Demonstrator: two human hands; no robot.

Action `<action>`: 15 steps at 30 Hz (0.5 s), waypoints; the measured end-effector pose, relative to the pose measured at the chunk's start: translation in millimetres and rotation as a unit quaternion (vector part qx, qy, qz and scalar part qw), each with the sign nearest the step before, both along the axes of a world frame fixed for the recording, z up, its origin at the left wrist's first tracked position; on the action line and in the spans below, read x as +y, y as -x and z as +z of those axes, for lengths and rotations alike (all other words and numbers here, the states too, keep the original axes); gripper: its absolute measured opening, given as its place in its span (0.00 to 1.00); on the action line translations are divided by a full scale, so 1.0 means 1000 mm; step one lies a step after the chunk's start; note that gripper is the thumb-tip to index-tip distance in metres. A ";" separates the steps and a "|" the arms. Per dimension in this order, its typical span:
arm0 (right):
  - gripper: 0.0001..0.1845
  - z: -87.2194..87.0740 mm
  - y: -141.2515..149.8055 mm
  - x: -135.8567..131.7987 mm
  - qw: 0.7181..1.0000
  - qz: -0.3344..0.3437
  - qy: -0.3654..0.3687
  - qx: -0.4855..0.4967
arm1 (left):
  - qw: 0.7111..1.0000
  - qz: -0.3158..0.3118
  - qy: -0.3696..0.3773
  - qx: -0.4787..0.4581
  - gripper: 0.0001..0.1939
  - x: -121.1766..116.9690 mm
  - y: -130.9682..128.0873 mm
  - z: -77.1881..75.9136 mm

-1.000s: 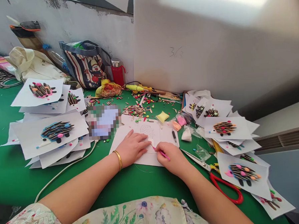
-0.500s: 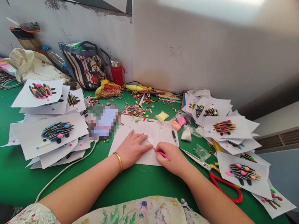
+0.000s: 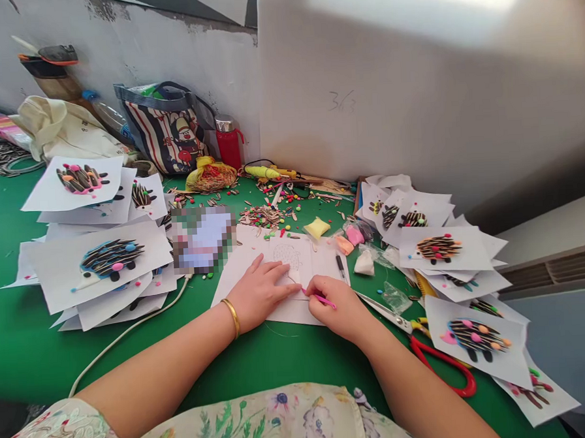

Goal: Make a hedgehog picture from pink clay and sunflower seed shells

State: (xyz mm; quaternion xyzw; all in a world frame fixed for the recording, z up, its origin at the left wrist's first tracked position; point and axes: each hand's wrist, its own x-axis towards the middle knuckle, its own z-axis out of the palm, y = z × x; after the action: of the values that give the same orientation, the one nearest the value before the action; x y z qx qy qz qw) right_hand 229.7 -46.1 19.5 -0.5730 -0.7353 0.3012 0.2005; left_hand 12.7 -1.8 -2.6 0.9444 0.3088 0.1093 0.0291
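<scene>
My left hand [image 3: 261, 290] lies flat on white paper [image 3: 235, 254], its fingers stretched out toward the right. Under its fingertips is a smaller sheet [image 3: 303, 252] with a dotted outline drawing of a rounded body. A small white patch [image 3: 294, 275], perhaps clay, sits at the lower part of the drawing. My right hand [image 3: 337, 306] pinches a thin pink stick-like tool [image 3: 325, 301], its tip close to my left fingertips at the sheet. Just right of the sheet lies a black pen [image 3: 341, 269].
Soft clay lumps in yellow [image 3: 317, 228], pink [image 3: 355, 235] and white [image 3: 364, 263] lie beyond my right hand. Red-handled scissors [image 3: 442, 365] rest beside my right forearm. Stacked hedgehog pictures stand left [image 3: 54, 270] and right [image 3: 470, 249]. A phone [image 3: 204, 240] lies left of the paper.
My right hand and the pink tool have shifted slightly to the right. My left hand stays on the paper, its index finger reaching slightly farther right than at first.
</scene>
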 end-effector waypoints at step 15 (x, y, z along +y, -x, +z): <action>0.08 0.004 -0.003 0.001 1.000 -0.019 0.018 0.005 | 1.000 -0.009 -0.005 0.012 0.19 -0.001 0.000 0.001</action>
State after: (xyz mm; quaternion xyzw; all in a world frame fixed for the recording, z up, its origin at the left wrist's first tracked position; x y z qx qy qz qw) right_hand 232.8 -45.2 23.2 -0.5892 -0.7176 0.3134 0.1991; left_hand 12.8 -2.7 -2.1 0.9484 0.3004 0.0991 0.0211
